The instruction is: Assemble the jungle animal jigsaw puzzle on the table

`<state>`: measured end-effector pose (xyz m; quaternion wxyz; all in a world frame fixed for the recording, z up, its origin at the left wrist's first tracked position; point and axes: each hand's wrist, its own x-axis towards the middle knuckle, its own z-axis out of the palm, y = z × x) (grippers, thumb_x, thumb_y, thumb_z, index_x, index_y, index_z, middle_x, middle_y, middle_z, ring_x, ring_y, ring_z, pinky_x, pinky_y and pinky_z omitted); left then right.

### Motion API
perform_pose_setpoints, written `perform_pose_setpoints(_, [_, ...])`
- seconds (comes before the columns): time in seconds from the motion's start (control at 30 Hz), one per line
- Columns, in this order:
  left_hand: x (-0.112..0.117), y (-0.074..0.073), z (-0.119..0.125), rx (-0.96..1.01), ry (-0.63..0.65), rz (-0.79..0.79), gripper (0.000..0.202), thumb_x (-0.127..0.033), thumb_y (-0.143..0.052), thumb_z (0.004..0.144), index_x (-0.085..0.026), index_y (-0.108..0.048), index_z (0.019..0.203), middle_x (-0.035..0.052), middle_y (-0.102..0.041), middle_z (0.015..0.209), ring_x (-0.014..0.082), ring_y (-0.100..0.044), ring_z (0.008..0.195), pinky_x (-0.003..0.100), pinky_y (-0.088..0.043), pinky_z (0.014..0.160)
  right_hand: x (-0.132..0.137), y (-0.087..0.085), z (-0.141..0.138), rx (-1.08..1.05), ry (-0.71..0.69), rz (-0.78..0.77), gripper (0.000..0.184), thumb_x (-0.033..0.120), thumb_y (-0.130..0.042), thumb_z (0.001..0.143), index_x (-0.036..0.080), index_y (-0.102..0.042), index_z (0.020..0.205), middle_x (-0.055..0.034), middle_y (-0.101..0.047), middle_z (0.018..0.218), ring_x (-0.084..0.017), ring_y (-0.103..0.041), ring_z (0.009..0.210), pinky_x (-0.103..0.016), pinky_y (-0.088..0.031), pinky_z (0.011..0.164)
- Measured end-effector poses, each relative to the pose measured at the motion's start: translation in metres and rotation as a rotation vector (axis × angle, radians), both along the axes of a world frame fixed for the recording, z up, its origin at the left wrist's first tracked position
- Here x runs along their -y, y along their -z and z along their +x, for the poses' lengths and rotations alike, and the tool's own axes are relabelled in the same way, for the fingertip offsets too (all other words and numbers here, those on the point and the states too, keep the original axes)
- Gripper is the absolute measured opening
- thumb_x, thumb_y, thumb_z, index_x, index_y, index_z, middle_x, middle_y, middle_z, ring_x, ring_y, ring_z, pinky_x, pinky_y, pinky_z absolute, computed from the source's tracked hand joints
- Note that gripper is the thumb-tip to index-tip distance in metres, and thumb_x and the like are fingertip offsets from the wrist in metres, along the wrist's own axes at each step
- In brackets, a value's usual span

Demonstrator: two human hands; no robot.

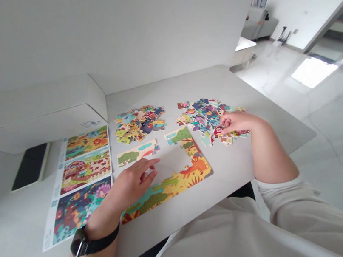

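My right hand touches a red piece toward the table's right corner, grip unclear. My left hand, fingers apart, holds nothing. Probably light, stiff card: pinch opposite edges, sparing the tabs.

The table is light grey; on it lie the left pile of pieces and the right pile of pieces, which are apart; nearer lies the unfinished puzzle; a short strip lies beyond its lower row; at left lie the printed sheet and the phone.
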<state>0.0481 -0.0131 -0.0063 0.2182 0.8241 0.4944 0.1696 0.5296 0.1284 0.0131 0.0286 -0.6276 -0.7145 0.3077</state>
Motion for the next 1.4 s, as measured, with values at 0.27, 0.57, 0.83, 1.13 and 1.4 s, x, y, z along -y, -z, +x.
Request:
perform_pose_setpoints(0.27, [-0.001, -0.002, 0.001, 0.006, -0.004, -0.019, 0.046, -0.049, -0.052, 0.107, -0.026, -0.072, 0.141, 0.0078, -0.079, 0.121, 0.0128, -0.059, 0.064, 0.027, -0.054, 0.070, -0.004, -0.004, -0.003, -0.006, 0.004, 0.123, 0.014, 0.040, -0.080, 0.086, 0.026, -0.080, 0.087, -0.0005, -0.082, 0.090, -0.021, -0.072, 0.082, -0.030, -0.050, 0.073])
perform_pose_setpoints(0.57, [-0.002, -0.004, 0.000, 0.021, 0.010, -0.015, 0.046, -0.052, -0.052, 0.108, -0.025, -0.073, 0.139, 0.0069, -0.079, 0.114, 0.0136, -0.060, 0.064, 0.027, -0.052, 0.065, -0.003, -0.008, 0.054, -0.039, 0.326, 0.174, 0.018, 0.038, -0.085, 0.080, 0.021, -0.081, 0.087, -0.0052, -0.084, 0.090, -0.024, -0.075, 0.081, -0.030, -0.054, 0.073])
perform_pose_setpoints(0.83, [-0.004, -0.001, -0.002, 0.032, -0.013, -0.030, 0.049, -0.055, -0.054, 0.107, -0.022, -0.073, 0.137, 0.0092, -0.080, 0.116, 0.0140, -0.061, 0.064, 0.026, -0.053, 0.064, 0.006, 0.000, 0.046, 0.008, 0.138, 0.020, 0.035, 0.034, -0.093, 0.070, 0.023, -0.080, 0.100, -0.0052, -0.082, 0.104, -0.022, -0.075, 0.087, -0.027, -0.056, 0.073])
perform_pose_setpoints(1.13, [-0.008, 0.008, -0.011, 0.012, 0.003, -0.026, 0.048, -0.054, -0.054, 0.108, -0.023, -0.071, 0.141, 0.0080, -0.078, 0.118, 0.0156, -0.064, 0.071, 0.028, -0.055, 0.070, 0.012, -0.007, 0.079, 0.130, 0.424, 0.210, 0.023, 0.030, -0.069, 0.090, 0.018, -0.084, 0.103, -0.0070, -0.084, 0.092, -0.021, -0.074, 0.081, -0.026, -0.052, 0.068])
perform_pose_setpoints(1.4, [-0.008, 0.006, -0.011, 0.014, -0.003, -0.029, 0.049, -0.056, -0.053, 0.108, -0.024, -0.071, 0.142, 0.0085, -0.078, 0.121, 0.0163, -0.067, 0.076, 0.028, -0.056, 0.072, 0.014, -0.002, 0.084, 0.216, 0.372, 0.027, 0.030, 0.030, -0.086, 0.076, 0.019, -0.082, 0.104, -0.0072, -0.085, 0.100, -0.021, -0.075, 0.083, -0.025, -0.053, 0.068])
